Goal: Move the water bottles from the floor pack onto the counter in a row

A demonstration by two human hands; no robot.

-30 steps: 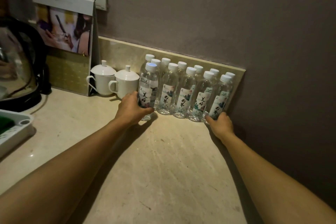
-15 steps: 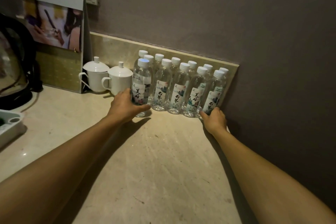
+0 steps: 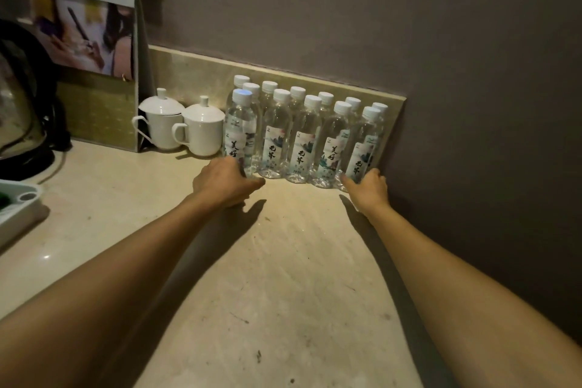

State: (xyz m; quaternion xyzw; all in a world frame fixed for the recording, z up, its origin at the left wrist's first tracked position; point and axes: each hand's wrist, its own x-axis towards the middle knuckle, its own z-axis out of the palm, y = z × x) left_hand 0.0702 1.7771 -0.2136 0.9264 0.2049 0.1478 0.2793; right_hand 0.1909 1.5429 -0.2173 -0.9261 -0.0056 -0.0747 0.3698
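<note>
Bottles (image 3: 304, 138) are standing on the counter (image 3: 283, 277) in two tight ranks against the low backsplash (image 3: 201, 72), between the lidded white cups (image 3: 201, 129) and the side wall. I am bracketing the block from both ends. My left hand (image 3: 225, 183) is curling round the base of the front left bottle (image 3: 240, 132), thumb reaching along the front. My right hand (image 3: 370, 187) is cupping the foot of the front right bottle (image 3: 362, 148), fingers curled to it. To square the row well, I am judging that pressure should stay low on the bottles, near their bases, and equal from both sides. Pushing high would be tipping these light, narrow bottles into their neighbours.
</note>
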